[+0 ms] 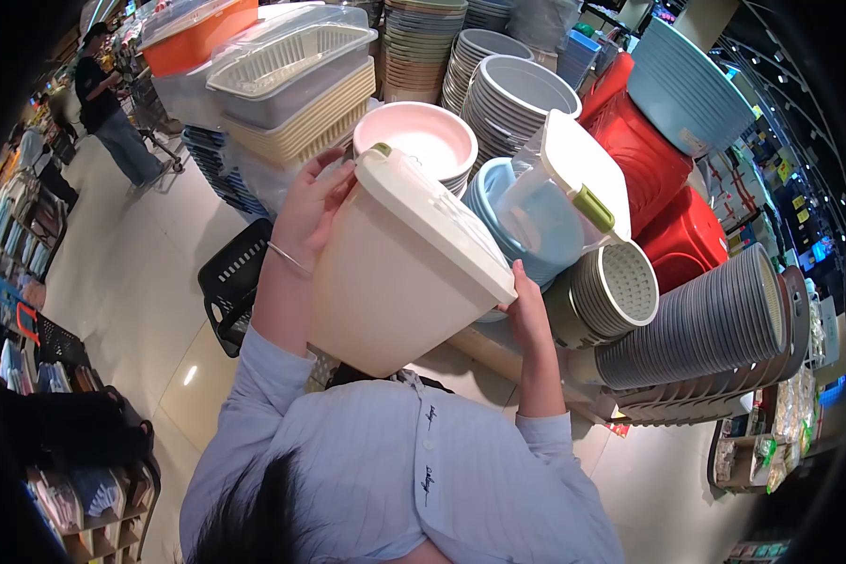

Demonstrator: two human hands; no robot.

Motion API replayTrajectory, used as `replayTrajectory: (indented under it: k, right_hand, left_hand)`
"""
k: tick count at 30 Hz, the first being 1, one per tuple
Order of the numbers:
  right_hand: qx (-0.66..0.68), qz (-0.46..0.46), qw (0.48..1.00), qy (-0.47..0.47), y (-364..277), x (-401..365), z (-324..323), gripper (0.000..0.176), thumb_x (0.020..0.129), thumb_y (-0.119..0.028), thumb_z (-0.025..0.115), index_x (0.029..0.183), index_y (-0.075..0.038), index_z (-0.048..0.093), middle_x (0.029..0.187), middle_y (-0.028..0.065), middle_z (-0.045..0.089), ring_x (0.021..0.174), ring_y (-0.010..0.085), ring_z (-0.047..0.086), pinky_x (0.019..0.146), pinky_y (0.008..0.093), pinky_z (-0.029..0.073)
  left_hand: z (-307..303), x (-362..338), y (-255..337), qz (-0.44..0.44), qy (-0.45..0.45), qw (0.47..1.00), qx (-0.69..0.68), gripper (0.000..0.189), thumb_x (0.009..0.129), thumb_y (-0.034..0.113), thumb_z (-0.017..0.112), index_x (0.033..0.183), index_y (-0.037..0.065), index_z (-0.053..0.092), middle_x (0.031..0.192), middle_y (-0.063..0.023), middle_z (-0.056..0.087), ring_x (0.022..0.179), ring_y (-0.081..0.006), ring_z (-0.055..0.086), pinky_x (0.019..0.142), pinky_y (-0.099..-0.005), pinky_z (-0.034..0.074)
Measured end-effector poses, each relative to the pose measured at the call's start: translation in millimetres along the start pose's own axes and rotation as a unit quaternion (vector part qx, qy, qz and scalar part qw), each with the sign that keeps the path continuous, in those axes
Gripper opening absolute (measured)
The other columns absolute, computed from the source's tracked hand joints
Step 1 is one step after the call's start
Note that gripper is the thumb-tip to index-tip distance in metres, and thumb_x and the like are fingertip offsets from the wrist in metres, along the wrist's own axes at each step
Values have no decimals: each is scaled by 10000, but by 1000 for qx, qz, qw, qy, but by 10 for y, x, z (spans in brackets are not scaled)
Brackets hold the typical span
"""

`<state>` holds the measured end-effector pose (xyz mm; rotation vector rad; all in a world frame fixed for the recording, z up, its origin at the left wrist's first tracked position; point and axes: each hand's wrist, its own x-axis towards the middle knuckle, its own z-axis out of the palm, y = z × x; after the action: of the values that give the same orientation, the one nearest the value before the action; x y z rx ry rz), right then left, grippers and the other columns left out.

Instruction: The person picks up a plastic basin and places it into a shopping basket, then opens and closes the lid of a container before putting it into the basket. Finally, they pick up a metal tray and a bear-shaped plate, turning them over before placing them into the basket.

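Dark hair [258, 517] hangs nearest my camera, over a pale blue shirt [367, 461]. Just beyond it I see the bin [395, 273], lifted in front of the chest and tilted, between the two hands. On the left, the left hand [320, 193] is partly curled, its fingers and thumb against the bin's far left corner. On the right, the right hand [528, 305] closes around the near right corner, thumb on the rim; its other fingers are mostly hidden from me.

For a steady hold, I would keep the grip on opposite corners, share the weight evenly and press under the rim rather than on the lid [442, 230] alone, since I cannot tell how firmly that is fastened. I would also leave room from the stacked blue tubs [545, 230] close behind.

As for its looks, the bin is cream, smooth and plain, narrowing toward its base, with a green latch [381, 148] at the far left. Farther off sit a pink basin [418, 136] and, to the right, a clear box [587, 169] with a white lid. Far left, a person [113, 113] stands in the aisle.
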<state>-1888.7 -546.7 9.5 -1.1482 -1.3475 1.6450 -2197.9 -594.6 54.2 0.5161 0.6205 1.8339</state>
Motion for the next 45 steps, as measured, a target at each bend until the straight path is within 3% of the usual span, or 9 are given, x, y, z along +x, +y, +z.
replayTrajectory:
  k: [4, 6, 16, 20, 24, 26, 30, 35, 45]
  right_hand:
    - [-9, -19, 999, 28, -110, 28, 39, 424, 894, -400, 388, 900, -19, 573, 640, -27, 494, 533, 41, 404, 488, 188, 342]
    - [-5, -32, 998, 61, -192, 8, 114, 435, 882, -383, 406, 1004, 5, 559, 809, 14, 579, 646, 64, 497, 536, 217, 386]
    - [-167, -169, 965, 114, -260, -114, 459, 447, 842, -270, 524, 1108, 82, 450, 752, 67, 547, 614, 84, 475, 552, 231, 403]
    - [-242, -223, 943, 40, -334, -352, 739, 740, 742, -301, 644, 1220, 127, 277, 987, 186, 483, 763, 180, 510, 633, 297, 429]
    - [-337, -260, 904, -32, -556, -557, 965, 863, 696, -334, 675, 1243, 141, 205, 944, 203, 445, 791, 251, 496, 658, 316, 428]
    - [-346, -383, 851, -95, -540, -564, 1068, 888, 682, -336, 679, 1252, 134, 186, 879, 200, 430, 755, 298, 483, 670, 330, 426]
    - [-341, -377, 840, -188, -518, -687, 1260, 857, 683, -308, 677, 1269, 97, 200, 892, 198, 422, 777, 321, 480, 708, 344, 412]
    - [-357, -422, 759, -344, -387, -731, 1442, 743, 732, -289, 610, 1260, 81, 241, 893, 187, 424, 755, 309, 486, 680, 351, 419]
    - [-343, -438, 740, -378, -317, -772, 1481, 654, 762, -240, 572, 1274, 25, 263, 869, 166, 431, 747, 302, 490, 693, 360, 413]
  left_hand:
    - [-186, 27, -75, 5, 49, 999, 3, 292, 775, 39, 601, 1037, 46, 472, 902, -80, 557, 797, -139, 559, 689, -235, 473]
    - [-202, -9, -83, 11, 75, 997, 17, 284, 782, 62, 599, 1039, 55, 478, 905, -67, 559, 804, -129, 554, 696, -223, 462]
    - [-682, -272, -78, -50, 88, 994, 51, 285, 846, 268, 525, 1055, 75, 518, 1013, -43, 574, 928, -136, 543, 787, -265, 439]
    - [-976, -438, -156, -127, 83, 986, 69, 324, 849, 251, 508, 1083, 28, 518, 995, -68, 585, 898, -154, 562, 786, -282, 450]
    - [-1341, -625, -289, -177, 93, 974, 103, 350, 861, 262, 489, 1109, 16, 511, 1042, -100, 584, 938, -182, 570, 799, -302, 466]
    - [-1309, -747, -306, -201, 106, 968, 106, 350, 861, 253, 483, 1108, 7, 509, 1041, -104, 581, 927, -187, 571, 807, -302, 458]
    - [-1312, -884, -351, -260, 78, 959, 76, 390, 880, 301, 430, 1150, 23, 478, 1068, -110, 565, 928, -204, 568, 820, -324, 457]
    - [-1846, -1298, -487, -258, 57, 960, 96, 451, 889, 373, 390, 1180, 33, 442, 1073, -99, 557, 930, -202, 566, 815, -331, 469]
    - [-1965, -1282, -643, -184, 52, 979, 72, 464, 882, 383, 401, 1174, 24, 442, 1068, -97, 556, 928, -197, 565, 812, -322, 470]
